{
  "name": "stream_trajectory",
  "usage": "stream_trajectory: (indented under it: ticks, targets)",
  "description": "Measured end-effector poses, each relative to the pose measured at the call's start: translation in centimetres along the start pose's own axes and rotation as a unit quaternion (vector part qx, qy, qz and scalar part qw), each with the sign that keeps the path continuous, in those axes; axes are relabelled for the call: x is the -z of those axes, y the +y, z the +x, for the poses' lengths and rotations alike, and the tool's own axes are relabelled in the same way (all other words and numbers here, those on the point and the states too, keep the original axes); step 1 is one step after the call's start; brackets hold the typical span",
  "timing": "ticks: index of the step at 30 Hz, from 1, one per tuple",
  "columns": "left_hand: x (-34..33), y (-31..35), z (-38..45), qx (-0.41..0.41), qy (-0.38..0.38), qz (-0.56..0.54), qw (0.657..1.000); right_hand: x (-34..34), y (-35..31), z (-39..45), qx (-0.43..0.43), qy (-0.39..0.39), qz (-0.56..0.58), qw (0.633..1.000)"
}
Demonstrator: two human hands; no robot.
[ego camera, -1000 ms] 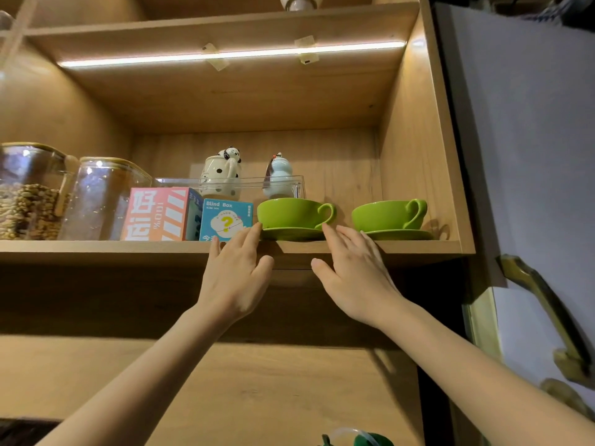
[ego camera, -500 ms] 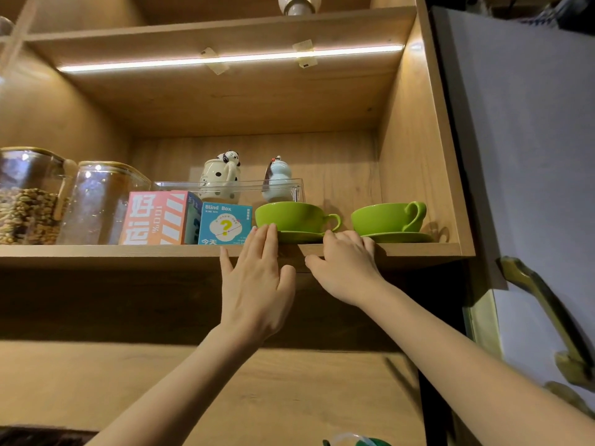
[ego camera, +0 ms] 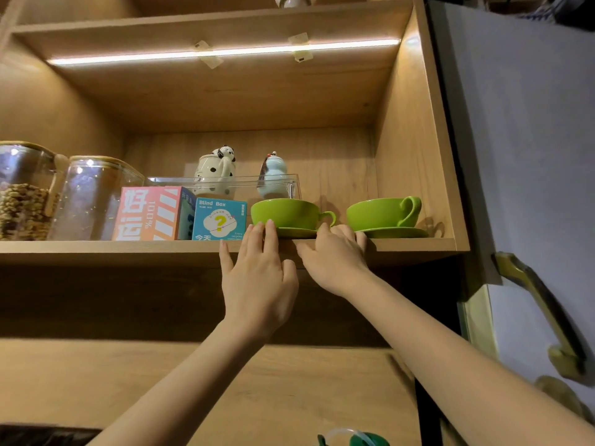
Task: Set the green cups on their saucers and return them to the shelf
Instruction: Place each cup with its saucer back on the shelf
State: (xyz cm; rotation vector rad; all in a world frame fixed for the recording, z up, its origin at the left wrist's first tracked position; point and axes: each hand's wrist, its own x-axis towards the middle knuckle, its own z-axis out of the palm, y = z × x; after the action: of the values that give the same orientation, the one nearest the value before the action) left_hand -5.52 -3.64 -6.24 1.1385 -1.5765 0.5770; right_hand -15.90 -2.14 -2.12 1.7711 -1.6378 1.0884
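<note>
Two green cups stand on green saucers on the lit wooden shelf (ego camera: 96, 249). The left cup (ego camera: 283, 212) sits on its saucer (ego camera: 297, 232) near the shelf's front edge, handle pointing right. The right cup (ego camera: 376, 214) rests on its saucer (ego camera: 396, 232) by the cabinet's right wall. My left hand (ego camera: 257, 278) is raised flat, its fingertips touching the left cup's lower left side. My right hand (ego camera: 335, 259) lies over the shelf edge, fingers bent against the right rim of the left saucer. Neither hand grips anything.
A blue "Blind Box" carton (ego camera: 219, 220) stands just left of the left cup, then a pink box (ego camera: 148, 214) and two glass jars (ego camera: 93, 197). Behind them a clear tray (ego camera: 225, 181) holds two small figurines. A grey door with a brass handle (ego camera: 541, 300) hangs open at right.
Both hands have risen to the shelf edge and closed in on the left cup and saucer; the right hand's fingers have curled over the edge.
</note>
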Motion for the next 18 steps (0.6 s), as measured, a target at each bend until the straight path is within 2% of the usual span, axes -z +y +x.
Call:
stream_trajectory:
  ticks: [4,7,9,11,13,15,18]
  targets:
    - [0.5,0.5,0.1,0.005,0.005,-0.004,1.0,0.6,0.5,-0.6,0.041,0.008,0.016,0.999]
    - [0.8,1.4,0.3,0.017,0.019,-0.021,0.999,1.8,1.9,-2.3,0.102,0.051,0.037,0.993]
    - [1.2,2.5,0.3,-0.023,0.043,-0.028,0.998,2.6,3.2,-3.2,0.134,0.112,-0.031,0.984]
    - [1.4,3.9,0.2,-0.09,0.051,-0.071,0.992,3.3,4.7,-3.8,0.125,0.152,-0.084,0.977]
    - [1.5,5.4,0.5,-0.132,0.018,-0.128,0.983,4.2,6.1,-4.3,0.088,0.185,-0.068,0.976]
    - [1.3,6.7,1.2,-0.134,-0.046,-0.142,0.98,4.8,7.3,-4.8,0.052,0.208,-0.024,0.976]
    - [0.6,8.2,2.7,-0.112,-0.153,-0.076,0.979,5.0,8.8,-5.2,0.058,0.159,-0.036,0.985]
